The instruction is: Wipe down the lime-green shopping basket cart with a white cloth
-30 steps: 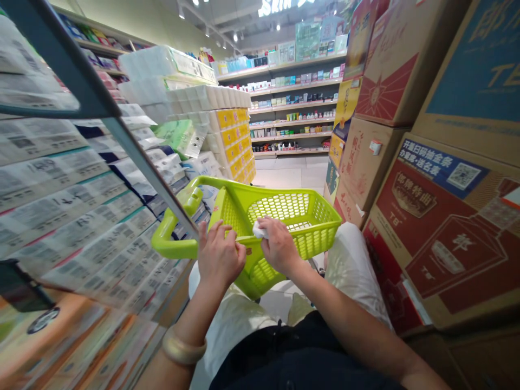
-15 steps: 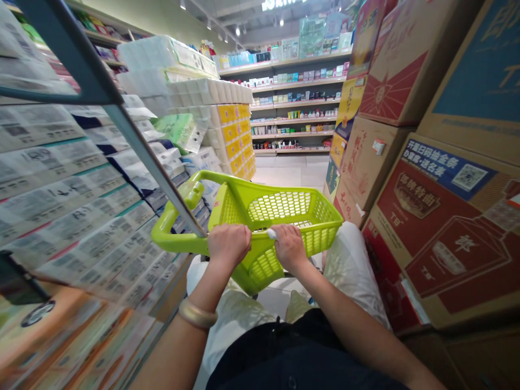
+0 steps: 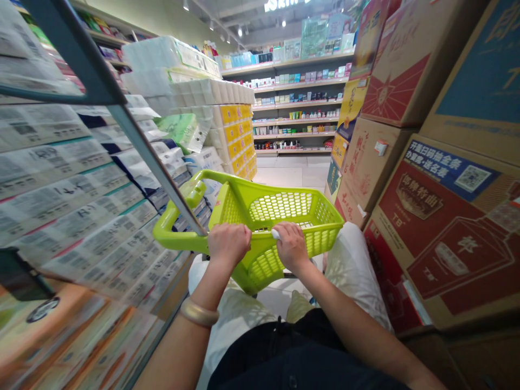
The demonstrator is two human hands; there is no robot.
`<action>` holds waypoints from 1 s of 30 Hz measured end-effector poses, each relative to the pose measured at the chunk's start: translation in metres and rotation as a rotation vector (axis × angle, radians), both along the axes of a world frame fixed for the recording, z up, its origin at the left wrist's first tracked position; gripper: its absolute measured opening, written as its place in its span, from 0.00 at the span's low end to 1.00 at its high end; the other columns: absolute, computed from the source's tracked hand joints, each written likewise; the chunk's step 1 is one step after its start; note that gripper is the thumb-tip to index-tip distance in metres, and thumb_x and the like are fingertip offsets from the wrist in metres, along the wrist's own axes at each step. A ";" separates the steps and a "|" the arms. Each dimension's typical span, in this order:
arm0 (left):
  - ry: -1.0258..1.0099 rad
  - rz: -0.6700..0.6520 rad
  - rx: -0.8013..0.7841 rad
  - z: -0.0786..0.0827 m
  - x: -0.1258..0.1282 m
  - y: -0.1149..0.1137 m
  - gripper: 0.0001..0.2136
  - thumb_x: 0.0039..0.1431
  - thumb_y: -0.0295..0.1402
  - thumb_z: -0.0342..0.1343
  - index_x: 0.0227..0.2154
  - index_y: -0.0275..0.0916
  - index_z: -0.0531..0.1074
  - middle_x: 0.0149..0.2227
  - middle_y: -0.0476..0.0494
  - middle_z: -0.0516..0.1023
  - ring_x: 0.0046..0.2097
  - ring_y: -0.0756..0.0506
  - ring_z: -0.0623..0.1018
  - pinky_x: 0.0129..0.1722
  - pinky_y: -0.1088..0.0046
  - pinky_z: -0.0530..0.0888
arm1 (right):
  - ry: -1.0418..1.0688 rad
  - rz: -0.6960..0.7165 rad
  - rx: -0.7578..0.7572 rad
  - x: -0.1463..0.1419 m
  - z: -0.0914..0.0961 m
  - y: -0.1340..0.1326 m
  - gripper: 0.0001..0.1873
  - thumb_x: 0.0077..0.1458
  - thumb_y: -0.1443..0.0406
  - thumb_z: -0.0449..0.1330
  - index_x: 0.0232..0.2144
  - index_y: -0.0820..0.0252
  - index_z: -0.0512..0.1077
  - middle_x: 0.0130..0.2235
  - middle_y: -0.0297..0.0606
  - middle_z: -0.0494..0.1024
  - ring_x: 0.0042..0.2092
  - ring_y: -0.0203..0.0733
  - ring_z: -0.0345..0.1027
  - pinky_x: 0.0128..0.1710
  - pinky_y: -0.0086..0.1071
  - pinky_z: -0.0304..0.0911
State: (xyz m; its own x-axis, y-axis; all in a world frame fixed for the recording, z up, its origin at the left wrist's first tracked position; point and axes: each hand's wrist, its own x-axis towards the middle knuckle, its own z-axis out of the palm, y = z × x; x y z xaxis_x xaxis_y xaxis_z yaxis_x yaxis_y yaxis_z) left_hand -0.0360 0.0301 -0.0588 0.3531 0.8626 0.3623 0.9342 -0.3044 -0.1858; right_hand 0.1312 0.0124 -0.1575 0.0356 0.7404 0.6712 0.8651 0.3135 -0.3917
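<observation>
In front of my legs is a lime-green plastic shopping cart (image 3: 280, 206) with a perforated basket, turned sideways to me. My left hand (image 3: 229, 242) is closed in a fist round its near rim, beside the foot of a grey metal post. My right hand (image 3: 291, 245) curls its fingers over the same rim farther right. Something small and white shows at the right thumb; whether it is a wrap or an object is unclear. The cart's rounded handle (image 3: 173, 233) projects to the left. Fingertips of both hands are hidden behind the rim.
Stacked cartons (image 3: 450, 227) rise close on the right. Packs of tissue paper (image 3: 81, 179) are piled on the left, behind a slanting metal post (image 3: 158, 168). Ahead, a tiled floor (image 3: 290, 174) leads to shelves (image 3: 298, 103) of small goods. A dark phone-like object (image 3: 22, 276) is at lower left.
The view has shifted very slightly, so the surroundings sit a little farther right and the cartons look marginally different in angle. Both hands keep their hold on the cart's rim.
</observation>
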 end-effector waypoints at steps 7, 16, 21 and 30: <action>0.009 0.012 0.005 -0.003 0.002 0.001 0.24 0.63 0.34 0.38 0.30 0.35 0.81 0.30 0.32 0.82 0.36 0.38 0.80 0.36 0.62 0.67 | -0.049 0.060 0.011 -0.025 0.015 0.002 0.17 0.54 0.75 0.53 0.44 0.60 0.73 0.56 0.45 0.73 0.61 0.48 0.59 0.63 0.45 0.47; 0.007 -0.006 0.009 -0.002 -0.001 0.000 0.24 0.64 0.34 0.37 0.29 0.35 0.81 0.30 0.32 0.82 0.36 0.36 0.80 0.36 0.61 0.66 | -0.129 0.100 -0.063 -0.026 0.016 0.003 0.17 0.57 0.73 0.53 0.46 0.58 0.71 0.42 0.41 0.76 0.43 0.46 0.66 0.46 0.37 0.59; 0.003 0.012 0.015 -0.003 0.001 -0.001 0.24 0.63 0.34 0.38 0.29 0.36 0.81 0.30 0.33 0.82 0.36 0.37 0.80 0.35 0.62 0.67 | -0.076 -0.025 -0.072 -0.006 0.007 -0.001 0.15 0.56 0.75 0.52 0.44 0.59 0.72 0.41 0.43 0.76 0.43 0.47 0.65 0.46 0.38 0.57; 0.027 -0.009 0.007 -0.004 -0.003 0.002 0.25 0.63 0.33 0.37 0.29 0.35 0.81 0.29 0.32 0.82 0.36 0.35 0.80 0.36 0.60 0.67 | -0.104 0.115 -0.079 -0.055 0.025 0.007 0.15 0.59 0.72 0.52 0.46 0.60 0.71 0.42 0.43 0.76 0.43 0.47 0.65 0.46 0.38 0.57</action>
